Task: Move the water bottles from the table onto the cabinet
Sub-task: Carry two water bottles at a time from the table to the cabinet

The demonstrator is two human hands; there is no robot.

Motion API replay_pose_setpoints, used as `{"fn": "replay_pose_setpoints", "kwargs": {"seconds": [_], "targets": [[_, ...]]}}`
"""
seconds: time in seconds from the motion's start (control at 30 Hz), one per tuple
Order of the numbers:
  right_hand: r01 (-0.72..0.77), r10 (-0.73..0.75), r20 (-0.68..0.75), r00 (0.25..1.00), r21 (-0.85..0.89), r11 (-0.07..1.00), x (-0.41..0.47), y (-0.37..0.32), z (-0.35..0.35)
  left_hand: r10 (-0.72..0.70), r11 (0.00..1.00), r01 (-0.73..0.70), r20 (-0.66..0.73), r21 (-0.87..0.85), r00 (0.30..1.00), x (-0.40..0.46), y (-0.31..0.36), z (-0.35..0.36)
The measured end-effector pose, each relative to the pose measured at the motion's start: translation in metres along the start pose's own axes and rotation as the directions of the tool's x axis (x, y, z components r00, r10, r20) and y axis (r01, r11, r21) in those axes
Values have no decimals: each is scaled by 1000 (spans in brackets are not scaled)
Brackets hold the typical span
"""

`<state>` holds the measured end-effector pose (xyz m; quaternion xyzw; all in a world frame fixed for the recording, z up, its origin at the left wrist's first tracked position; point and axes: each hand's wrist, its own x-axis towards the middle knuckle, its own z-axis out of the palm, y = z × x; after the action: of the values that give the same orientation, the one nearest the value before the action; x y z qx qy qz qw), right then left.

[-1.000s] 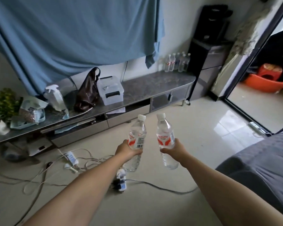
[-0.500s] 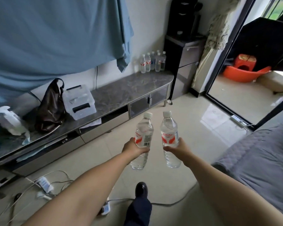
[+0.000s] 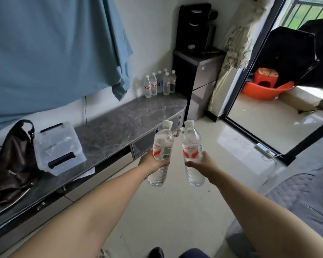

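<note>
My left fingers [image 3: 163,162] wrap one water bottle [image 3: 161,151], my right fingers [image 3: 190,163] another [image 3: 192,151], both upright, midair above the floor. Setting them among the bottles on the cabinet [image 3: 131,116], I might topple that cluster [image 3: 159,84].

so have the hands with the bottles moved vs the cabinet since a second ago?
Yes. The left hand and right hand have moved toward the cabinet's far end, nearer the bottles standing there.
</note>
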<state>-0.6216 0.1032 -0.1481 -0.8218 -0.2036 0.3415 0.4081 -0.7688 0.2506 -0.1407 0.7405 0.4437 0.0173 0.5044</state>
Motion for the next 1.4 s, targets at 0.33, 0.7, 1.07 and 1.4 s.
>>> {"fn": "replay_pose_setpoints", "kwargs": {"seconds": [0.33,0.7,1.07,1.4], "targets": [[22,-23,67,997,8,1000,141,-36,-33,-23,995,29,59,-93,998,133,57,-5],[28,-27,189,982,-6,1000,378,-99,-124,-167,965,151,-63,-214,984,351,147,16],[-72,54,283,958,53,996,541,-144,-110,-272,918,256,-13,-303,962,487,174,-16],[-158,127,346,930,60,986,716,-204,-73,-344,878,337,41,-341,938,669,188,-75]]}}
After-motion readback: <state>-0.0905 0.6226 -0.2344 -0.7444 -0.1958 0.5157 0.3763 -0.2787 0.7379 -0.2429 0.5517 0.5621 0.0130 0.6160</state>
